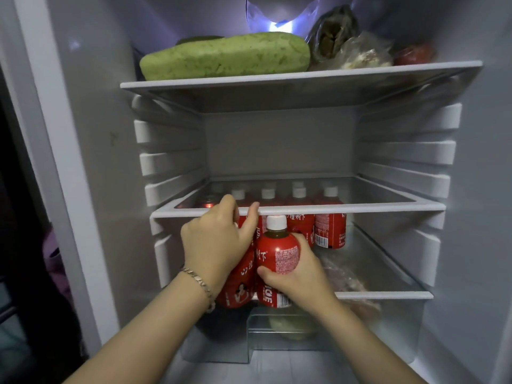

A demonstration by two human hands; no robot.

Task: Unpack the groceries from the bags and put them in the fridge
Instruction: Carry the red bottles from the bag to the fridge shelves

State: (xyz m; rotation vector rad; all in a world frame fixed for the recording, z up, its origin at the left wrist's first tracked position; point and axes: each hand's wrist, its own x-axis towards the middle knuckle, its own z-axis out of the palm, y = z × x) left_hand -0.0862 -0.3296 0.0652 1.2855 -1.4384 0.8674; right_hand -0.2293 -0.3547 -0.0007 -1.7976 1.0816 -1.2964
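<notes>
While the fridge (97, 134) stands open, red bottles (329, 231) crowd the lower shelf (388, 295) under the middle shelf (360, 209). Front bottle (278, 253), white cap, upright at the lower shelf's front edge, clasped by right hand (300, 273): thumb on label, fingers wrapped round far side. Left hand (219, 242) curls round top of neighbouring bottle (239, 284), fingertips at the middle shelf's rim. Bracelet (198, 281) on left wrist
</notes>
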